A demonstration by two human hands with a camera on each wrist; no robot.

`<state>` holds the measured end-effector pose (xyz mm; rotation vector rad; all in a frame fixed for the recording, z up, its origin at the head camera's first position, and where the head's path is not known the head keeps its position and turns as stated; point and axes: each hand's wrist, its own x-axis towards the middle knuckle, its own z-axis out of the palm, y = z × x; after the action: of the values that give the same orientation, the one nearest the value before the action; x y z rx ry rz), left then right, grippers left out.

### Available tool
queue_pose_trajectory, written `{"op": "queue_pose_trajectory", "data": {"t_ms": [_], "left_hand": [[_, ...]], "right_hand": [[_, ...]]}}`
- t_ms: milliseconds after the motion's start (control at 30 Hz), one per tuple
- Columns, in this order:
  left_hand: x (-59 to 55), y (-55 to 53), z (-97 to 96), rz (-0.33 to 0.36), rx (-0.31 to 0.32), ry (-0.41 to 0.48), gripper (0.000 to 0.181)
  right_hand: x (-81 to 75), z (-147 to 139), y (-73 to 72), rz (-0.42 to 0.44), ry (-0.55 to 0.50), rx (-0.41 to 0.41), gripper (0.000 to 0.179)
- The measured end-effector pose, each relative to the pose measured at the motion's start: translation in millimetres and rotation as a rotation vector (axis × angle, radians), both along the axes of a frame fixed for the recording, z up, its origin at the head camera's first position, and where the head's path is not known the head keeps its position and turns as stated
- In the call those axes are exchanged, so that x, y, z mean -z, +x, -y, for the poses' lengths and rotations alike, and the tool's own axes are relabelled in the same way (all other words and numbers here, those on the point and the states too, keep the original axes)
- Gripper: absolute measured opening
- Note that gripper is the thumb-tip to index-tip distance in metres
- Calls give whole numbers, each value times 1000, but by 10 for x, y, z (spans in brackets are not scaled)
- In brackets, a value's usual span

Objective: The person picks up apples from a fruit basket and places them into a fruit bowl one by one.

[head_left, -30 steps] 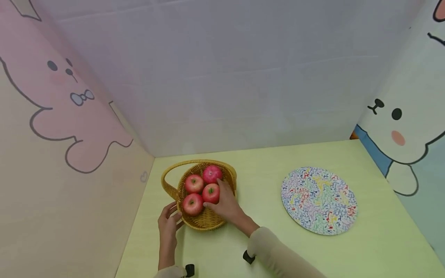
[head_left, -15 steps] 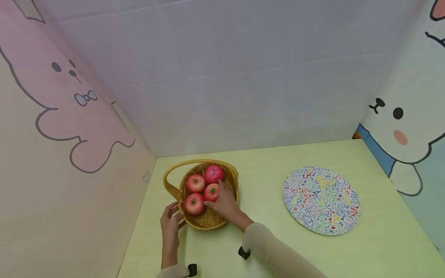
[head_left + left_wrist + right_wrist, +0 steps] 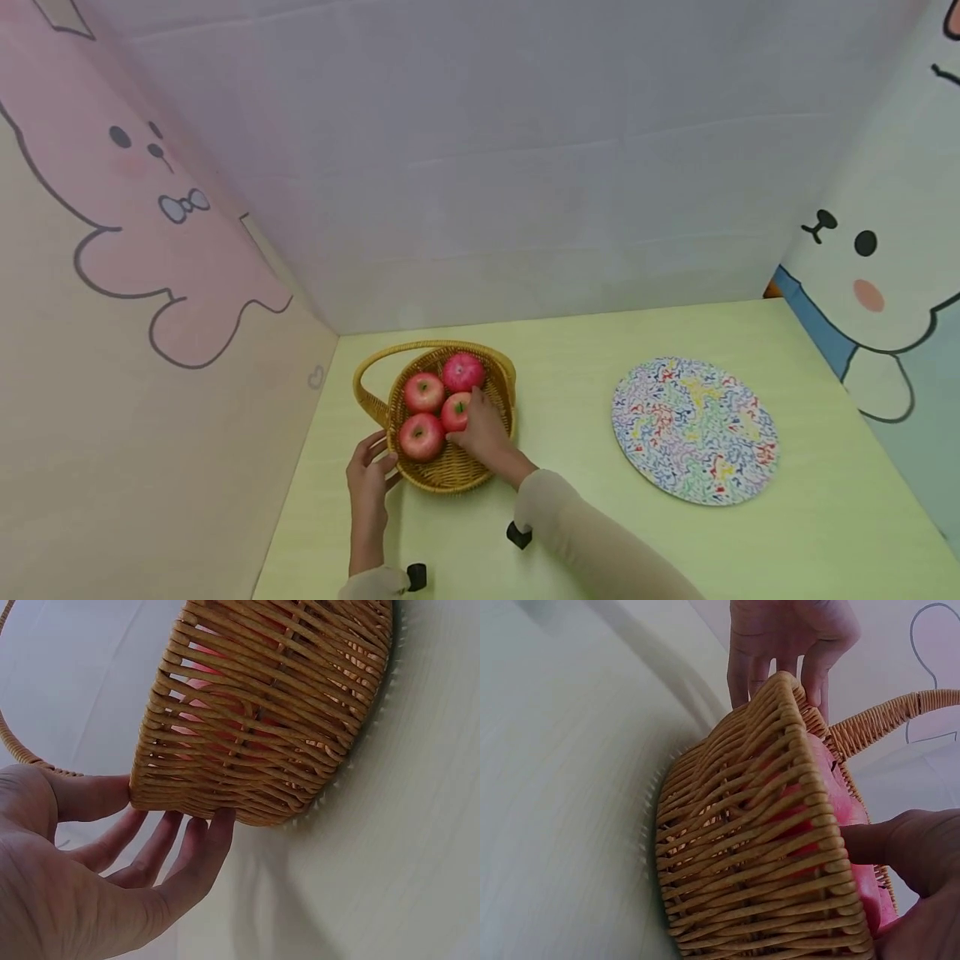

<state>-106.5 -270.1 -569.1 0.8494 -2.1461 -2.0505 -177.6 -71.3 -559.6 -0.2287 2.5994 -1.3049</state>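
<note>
A wicker basket [image 3: 450, 477] with a tall handle stands on the table. In it lie a left upper apple [image 3: 423, 392], a left lower apple [image 3: 422, 437], a right apple [image 3: 457, 411] and a darker pink round fruit [image 3: 463, 372]. My left hand [image 3: 367, 483] holds the basket's left side; in the left wrist view its thumb is at the rim and its fingertips touch the woven wall [image 3: 247, 727]. Reaching over the near right rim, my right hand [image 3: 487, 433] grips the right apple between thumb and fingers. In the right wrist view the basket wall hides most of the fruit.
A round board [image 3: 696, 431] with a multicoloured squiggle pattern lies on the right of the pale yellow-green table [image 3: 555, 367]. Walls with printed cartoon animals close off the left and right sides, and a plain pale wall [image 3: 480, 208] stands behind.
My right hand keeps its grip on the right apple, with its thumb and forearm shifted slightly. The left hand and basket stay together; the whole view has drifted a little.
</note>
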Motion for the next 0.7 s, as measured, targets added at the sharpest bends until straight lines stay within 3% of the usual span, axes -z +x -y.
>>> {"op": "queue_pose_trajectory", "data": {"t_ms": [133, 700], "left_hand": [[-7, 13, -9, 0, -5, -12, 48], [38, -28, -17, 5, -28, -4, 46]], "right_hand": [[8, 0, 3, 22, 5, -8, 96], [-2, -19, 23, -41, 56, 10, 80]]}}
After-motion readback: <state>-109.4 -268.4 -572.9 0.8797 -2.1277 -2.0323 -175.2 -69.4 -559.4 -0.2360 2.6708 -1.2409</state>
